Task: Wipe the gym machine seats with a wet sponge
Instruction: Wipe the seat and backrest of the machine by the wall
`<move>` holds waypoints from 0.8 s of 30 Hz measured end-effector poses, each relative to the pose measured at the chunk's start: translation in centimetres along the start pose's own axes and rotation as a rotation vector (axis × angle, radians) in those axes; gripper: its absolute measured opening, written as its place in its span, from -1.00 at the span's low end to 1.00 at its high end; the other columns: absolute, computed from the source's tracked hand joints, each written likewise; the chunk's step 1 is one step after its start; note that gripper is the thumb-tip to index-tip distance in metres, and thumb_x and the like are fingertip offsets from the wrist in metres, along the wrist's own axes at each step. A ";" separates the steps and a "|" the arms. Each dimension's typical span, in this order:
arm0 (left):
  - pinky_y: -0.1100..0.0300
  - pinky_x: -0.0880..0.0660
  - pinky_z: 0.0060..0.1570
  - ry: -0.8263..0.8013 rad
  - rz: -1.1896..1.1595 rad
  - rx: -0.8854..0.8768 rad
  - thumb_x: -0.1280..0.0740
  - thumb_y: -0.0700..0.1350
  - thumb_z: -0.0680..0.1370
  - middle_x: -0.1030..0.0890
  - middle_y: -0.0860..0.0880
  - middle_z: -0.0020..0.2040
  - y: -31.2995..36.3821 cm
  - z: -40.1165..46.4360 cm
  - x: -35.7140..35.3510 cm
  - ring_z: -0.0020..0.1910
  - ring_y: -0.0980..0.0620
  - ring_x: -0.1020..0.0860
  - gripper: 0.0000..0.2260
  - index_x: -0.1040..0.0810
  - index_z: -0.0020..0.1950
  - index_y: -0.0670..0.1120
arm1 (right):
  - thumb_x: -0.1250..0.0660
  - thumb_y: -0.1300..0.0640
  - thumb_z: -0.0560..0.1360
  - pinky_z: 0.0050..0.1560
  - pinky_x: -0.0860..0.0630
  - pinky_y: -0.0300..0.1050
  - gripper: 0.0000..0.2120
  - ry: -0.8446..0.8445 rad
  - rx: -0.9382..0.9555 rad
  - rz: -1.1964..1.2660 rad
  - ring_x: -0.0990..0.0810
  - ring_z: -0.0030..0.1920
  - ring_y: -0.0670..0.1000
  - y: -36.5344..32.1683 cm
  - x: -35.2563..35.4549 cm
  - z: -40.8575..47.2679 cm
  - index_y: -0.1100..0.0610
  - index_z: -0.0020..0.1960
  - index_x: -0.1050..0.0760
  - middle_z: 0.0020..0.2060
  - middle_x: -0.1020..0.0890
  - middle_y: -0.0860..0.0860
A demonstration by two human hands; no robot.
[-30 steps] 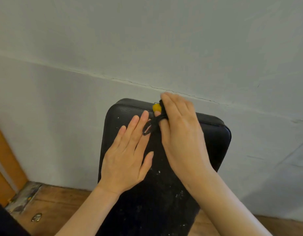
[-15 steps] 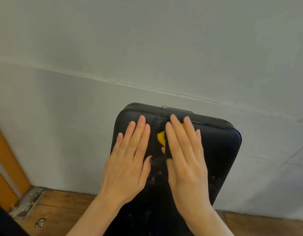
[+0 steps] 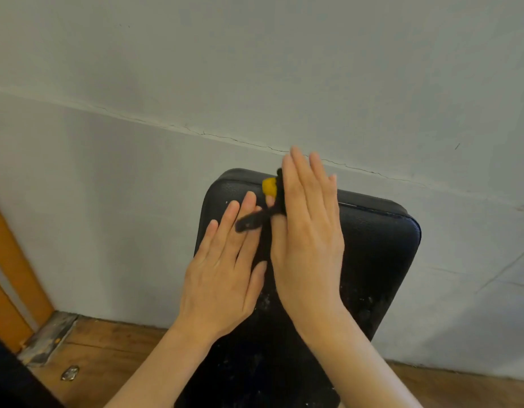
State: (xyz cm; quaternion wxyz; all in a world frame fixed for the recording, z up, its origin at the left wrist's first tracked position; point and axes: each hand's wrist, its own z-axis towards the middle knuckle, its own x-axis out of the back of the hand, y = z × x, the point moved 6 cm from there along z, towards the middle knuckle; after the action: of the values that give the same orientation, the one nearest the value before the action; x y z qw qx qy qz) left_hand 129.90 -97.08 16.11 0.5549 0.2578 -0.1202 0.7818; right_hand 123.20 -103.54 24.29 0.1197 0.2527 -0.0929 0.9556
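At frame centre, on black seat pad (image 3: 372,245): left hand (image 3: 222,278) flat, fingers straight; right hand (image 3: 308,245) flat, pressing yellow sponge (image 3: 269,186).

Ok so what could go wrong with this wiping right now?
The sponge sits at the pad's top edge under flat right hand fingers, so it could slip off behind. Its dark strap lies over the left hand and might snag. White specks lower down may get missed.

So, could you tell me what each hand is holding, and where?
Right hand presses the yellow-and-black sponge flat at the seat top edge; left hand holds nothing.
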 end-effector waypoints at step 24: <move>0.11 0.19 0.57 0.026 0.010 -0.025 0.09 0.03 0.70 0.20 -0.04 0.64 0.5 -0.1 0.1 0.62 0.00 0.15 -0.45 0.17 0.63 -0.13 | -0.18 0.17 0.53 0.41 -0.32 0.17 -0.49 -0.143 -0.015 0.088 -0.24 0.47 0.01 3.0 2.0 0.8 0.21 0.47 -0.29 0.42 -0.39 0.10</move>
State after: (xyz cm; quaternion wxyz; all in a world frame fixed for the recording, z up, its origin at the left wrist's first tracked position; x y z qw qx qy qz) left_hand 129.43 -97.13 16.12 0.5556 0.2398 -0.1240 0.7864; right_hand 121.06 -106.20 25.60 0.0727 0.3150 -0.1193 0.9387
